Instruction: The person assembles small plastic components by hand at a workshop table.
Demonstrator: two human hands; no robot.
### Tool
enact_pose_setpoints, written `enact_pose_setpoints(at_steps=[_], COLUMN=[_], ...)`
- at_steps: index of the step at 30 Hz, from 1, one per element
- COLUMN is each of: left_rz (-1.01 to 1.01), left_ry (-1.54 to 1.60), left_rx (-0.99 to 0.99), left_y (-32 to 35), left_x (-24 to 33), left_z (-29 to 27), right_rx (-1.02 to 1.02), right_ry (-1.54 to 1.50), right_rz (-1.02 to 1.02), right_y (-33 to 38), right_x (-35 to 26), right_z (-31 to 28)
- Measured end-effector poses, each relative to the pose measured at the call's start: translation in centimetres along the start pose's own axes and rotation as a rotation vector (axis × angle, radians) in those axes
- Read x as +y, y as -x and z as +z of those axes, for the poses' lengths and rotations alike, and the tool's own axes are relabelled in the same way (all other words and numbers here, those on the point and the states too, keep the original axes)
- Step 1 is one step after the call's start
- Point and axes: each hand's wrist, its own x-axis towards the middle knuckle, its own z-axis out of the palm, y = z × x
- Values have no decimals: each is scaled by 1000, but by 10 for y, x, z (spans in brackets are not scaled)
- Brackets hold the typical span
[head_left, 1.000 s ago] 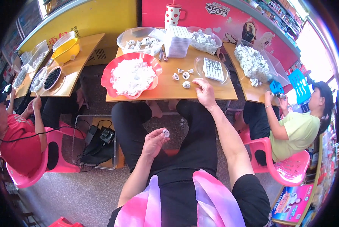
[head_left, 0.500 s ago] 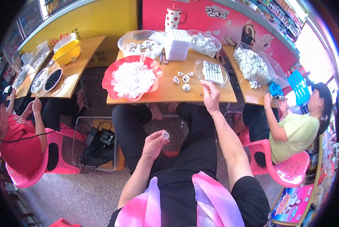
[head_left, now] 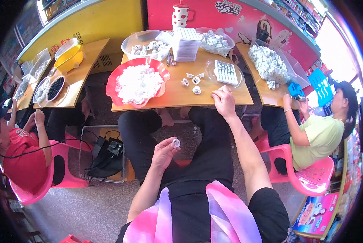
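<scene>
My left hand (head_left: pixel 164 154) is raised above my lap, thumb and fingers pinching a small round white plastic part (head_left: pixel 176 142). At the table's near edge, my right hand (head_left: pixel 224 101) rests with its fingers curled down onto the wood; whatever is under the fingertips is hidden. Several similar loose white parts (head_left: pixel 196 90) with dark centres lie to its left. Beyond the hand, a white tray (head_left: pixel 218 77) with rows of small dark pieces sits on a clear round lid (head_left: pixel 210 67).
A red scalloped bowl (head_left: pixel 110 87) full of white pieces stands at the left. Behind are a clear bowl (head_left: pixel 127 45), stacked white trays (head_left: pixel 185 50), another clear tub (head_left: pixel 229 47) and a dotted cup (head_left: pixel 180 17). Two people (head_left: pixel 323 125) work at side tables.
My right hand has come down and nearer from beside the tray to the table's near edge, its fingers curling onto the wood. My left hand still holds the white part.
</scene>
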Motion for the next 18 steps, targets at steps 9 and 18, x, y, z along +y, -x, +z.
enact_pose_setpoints(at_steps=[9, 18], left_rz=[11, 58], left_ry=[169, 65], left_rx=[-106, -178], left_y=[4, 28], left_x=[4, 23], left_z=[7, 51], right_rx=[-30, -124], right_ry=[8, -367], right_rz=[-38, -269], right_y=[3, 71], right_x=[-6, -148], right_z=[-3, -38])
